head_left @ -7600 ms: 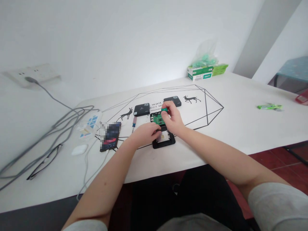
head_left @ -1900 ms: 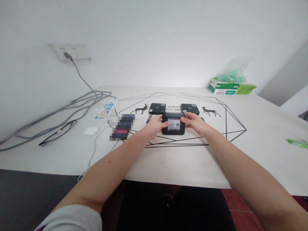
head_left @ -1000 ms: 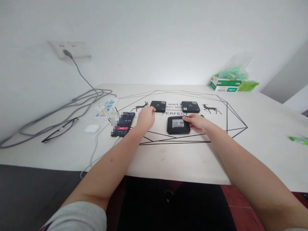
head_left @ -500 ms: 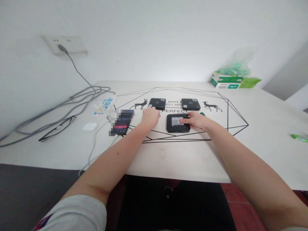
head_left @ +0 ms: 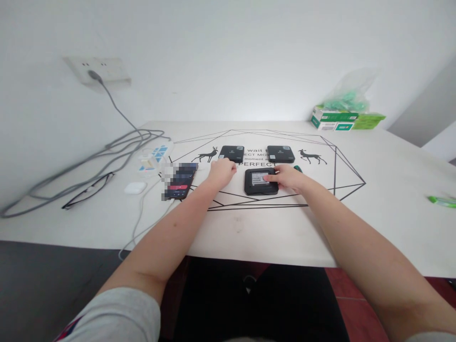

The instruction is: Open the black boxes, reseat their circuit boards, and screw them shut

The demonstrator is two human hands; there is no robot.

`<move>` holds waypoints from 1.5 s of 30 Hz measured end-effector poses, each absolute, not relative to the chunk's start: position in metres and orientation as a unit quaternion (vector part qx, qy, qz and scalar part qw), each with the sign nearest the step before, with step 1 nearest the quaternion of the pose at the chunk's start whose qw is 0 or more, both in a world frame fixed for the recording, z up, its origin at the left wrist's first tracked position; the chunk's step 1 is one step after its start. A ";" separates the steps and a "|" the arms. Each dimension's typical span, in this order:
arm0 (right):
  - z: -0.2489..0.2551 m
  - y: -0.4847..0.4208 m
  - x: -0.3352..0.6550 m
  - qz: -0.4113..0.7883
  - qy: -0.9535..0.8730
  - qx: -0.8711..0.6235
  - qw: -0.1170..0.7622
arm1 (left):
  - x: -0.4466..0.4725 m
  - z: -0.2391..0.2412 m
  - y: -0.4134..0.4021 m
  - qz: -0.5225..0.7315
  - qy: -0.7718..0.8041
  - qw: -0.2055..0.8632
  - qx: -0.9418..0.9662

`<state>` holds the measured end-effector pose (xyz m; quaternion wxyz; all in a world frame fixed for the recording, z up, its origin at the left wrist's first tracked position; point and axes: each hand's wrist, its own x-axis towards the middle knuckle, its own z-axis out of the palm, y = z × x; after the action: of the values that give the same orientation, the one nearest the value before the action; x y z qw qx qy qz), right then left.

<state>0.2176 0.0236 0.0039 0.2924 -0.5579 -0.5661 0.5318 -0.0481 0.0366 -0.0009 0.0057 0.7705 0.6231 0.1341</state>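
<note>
My right hand [head_left: 290, 177] grips the right side of a black square set-top box [head_left: 258, 189], thumb on the white label in its recessed face. A dark green object [head_left: 298, 168] shows just behind this hand, its kind hidden. My left hand [head_left: 223, 171] rests on the table left of that box, fingers curled down and in; whatever they hold is hidden. Just beyond my left hand lies a similar black box [head_left: 232, 153] with small stickers. Another black box [head_left: 281, 153] lies behind the gripped one, to the right.
On the left are a phone [head_left: 181, 180] with a cable, a white earphone case [head_left: 135, 188], glasses [head_left: 88, 191], a power strip [head_left: 154, 159] and grey cord [head_left: 117, 142]. Green-and-white boxes [head_left: 335, 117] with a plastic bag stand back right. A green item [head_left: 441, 202] lies far right.
The view has shifted slightly. Both hands keep about the same places, the right still on the labelled set-top box and the left curled near the back-left box.
</note>
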 end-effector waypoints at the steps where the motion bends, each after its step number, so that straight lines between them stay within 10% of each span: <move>1: 0.004 0.024 0.218 0.531 -0.567 -0.558 0.293 | -0.048 -0.001 0.037 0.134 0.621 0.008 0.773; 31: 0.006 0.022 0.213 0.522 -0.583 -0.549 0.291 | -0.034 -0.001 0.034 0.217 0.484 0.073 0.844; 45: 0.014 0.012 0.205 0.265 -0.733 -0.608 0.149 | -0.041 -0.014 0.048 0.102 0.589 -0.048 0.801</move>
<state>0.2050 0.0116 0.0139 0.1492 -0.6084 -0.7331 0.2648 -0.0409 0.0476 -0.0145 -0.0477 0.8005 0.5886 0.1020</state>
